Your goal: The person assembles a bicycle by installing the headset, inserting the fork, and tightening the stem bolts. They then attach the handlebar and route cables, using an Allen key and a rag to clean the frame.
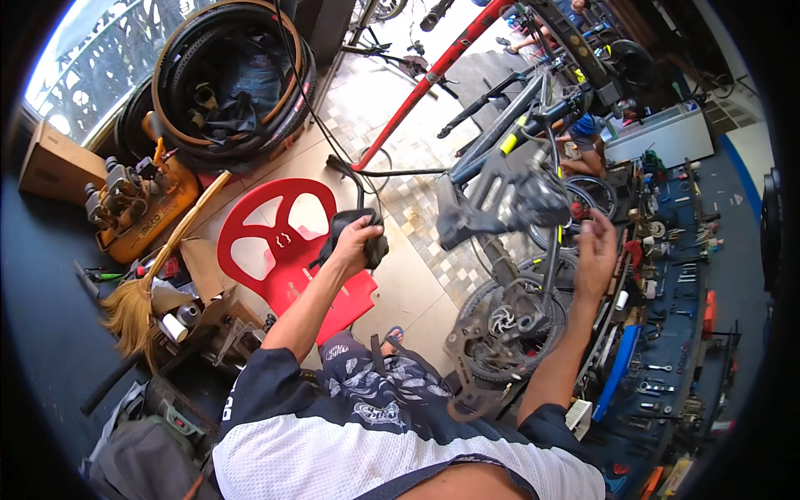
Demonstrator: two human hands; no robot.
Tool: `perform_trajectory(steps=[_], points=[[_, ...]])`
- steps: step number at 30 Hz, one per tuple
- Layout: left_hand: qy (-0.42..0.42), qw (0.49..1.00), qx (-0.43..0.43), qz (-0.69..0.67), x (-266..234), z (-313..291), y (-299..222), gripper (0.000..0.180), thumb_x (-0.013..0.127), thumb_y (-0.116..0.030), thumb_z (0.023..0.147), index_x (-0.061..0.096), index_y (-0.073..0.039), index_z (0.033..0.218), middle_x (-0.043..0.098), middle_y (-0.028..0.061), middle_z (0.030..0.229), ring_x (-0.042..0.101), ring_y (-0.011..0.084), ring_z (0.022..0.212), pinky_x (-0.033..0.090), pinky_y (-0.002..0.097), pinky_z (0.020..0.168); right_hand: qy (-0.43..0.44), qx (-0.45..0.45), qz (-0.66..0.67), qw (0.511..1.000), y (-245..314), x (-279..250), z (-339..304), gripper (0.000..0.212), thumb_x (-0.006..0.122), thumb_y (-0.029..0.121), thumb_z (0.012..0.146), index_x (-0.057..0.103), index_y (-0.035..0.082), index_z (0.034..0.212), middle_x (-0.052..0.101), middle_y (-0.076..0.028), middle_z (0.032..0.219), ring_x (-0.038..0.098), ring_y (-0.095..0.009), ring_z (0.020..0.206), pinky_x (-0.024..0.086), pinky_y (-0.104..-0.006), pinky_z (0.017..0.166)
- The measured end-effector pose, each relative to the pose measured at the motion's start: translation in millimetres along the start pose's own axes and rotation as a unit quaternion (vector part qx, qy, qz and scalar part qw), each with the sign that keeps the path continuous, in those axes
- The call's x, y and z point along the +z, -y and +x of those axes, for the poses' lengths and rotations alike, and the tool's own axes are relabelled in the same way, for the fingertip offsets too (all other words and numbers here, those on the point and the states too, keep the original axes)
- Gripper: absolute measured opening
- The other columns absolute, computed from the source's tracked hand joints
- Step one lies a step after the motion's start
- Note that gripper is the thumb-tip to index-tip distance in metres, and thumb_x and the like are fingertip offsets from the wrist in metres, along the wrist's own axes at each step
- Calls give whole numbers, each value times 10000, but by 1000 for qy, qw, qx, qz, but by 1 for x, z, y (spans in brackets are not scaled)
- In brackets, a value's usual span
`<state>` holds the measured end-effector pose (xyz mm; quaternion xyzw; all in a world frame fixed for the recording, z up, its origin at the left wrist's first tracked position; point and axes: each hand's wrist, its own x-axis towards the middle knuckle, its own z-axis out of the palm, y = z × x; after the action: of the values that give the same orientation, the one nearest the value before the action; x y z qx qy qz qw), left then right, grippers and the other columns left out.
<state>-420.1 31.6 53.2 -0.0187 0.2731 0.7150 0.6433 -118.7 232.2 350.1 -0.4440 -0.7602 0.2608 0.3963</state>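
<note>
My left hand [360, 239] is closed round a bunched black cloth [340, 237], held above the red chair [312, 283]. My right hand [595, 250] is raised beside the bicycle, its fingers loosely bent and nothing clear between them. In front of me the grey bicycle frame [492, 142] with yellow marks hangs tilted. A dark part of it [500, 204] between my hands is smeared by motion. Below are the crank and chainring [502, 321] and a wheel [475, 350].
A red stand bar [425, 83] slants across the top. Tools lie along the right bench [667, 358]. On the left are stacked tyres [179, 108], an orange compressor [150, 221], a straw broom [133, 312] and a cardboard box [62, 171]. Another person [587, 142] crouches beyond the bicycle.
</note>
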Motion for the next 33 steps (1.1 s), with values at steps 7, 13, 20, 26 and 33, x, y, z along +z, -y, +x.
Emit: perform_trajectory(steps=[7,13,20,26,33], points=[[-4,993,67,99,1,120,-1,274,715,-120,980,705,-6,1229,704,2,974,658,102,817,541,260,724,68,-69,-80,992,91,47,-6,493,691,59,957,562,26,1431,625,-49,1177,576,-90,961,474,-239,884],[14,851,262,454,7,201,-4,328,711,-85,957,736,-72,1284,660,74,974,628,163,893,505,300,801,35,179,-17,983,71,60,12,538,734,59,886,586,22,1402,634,-74,1210,598,-129,1004,479,-269,931],[194,674,305,644,21,224,-23,388,606,-29,965,762,-221,1265,580,138,968,627,307,951,513,403,820,24,93,-82,992,73,59,-7,551,782,320,918,625,4,1342,659,-121,1247,619,-201,1152,430,-355,1099],[315,392,372,780,28,252,-50,750,618,-10,858,511,-370,1507,527,83,1128,621,270,956,537,366,853,-6,120,-54,991,84,68,-9,415,670,256,1022,619,-2,1343,662,-99,1207,614,-171,1132,445,-318,1066],[297,317,400,807,34,252,-57,569,557,-153,958,526,-375,1480,532,85,1131,645,249,904,552,378,754,3,125,-42,991,80,66,-10,464,678,339,1010,620,-6,1315,626,-77,1177,599,-167,1106,451,-332,1035]])
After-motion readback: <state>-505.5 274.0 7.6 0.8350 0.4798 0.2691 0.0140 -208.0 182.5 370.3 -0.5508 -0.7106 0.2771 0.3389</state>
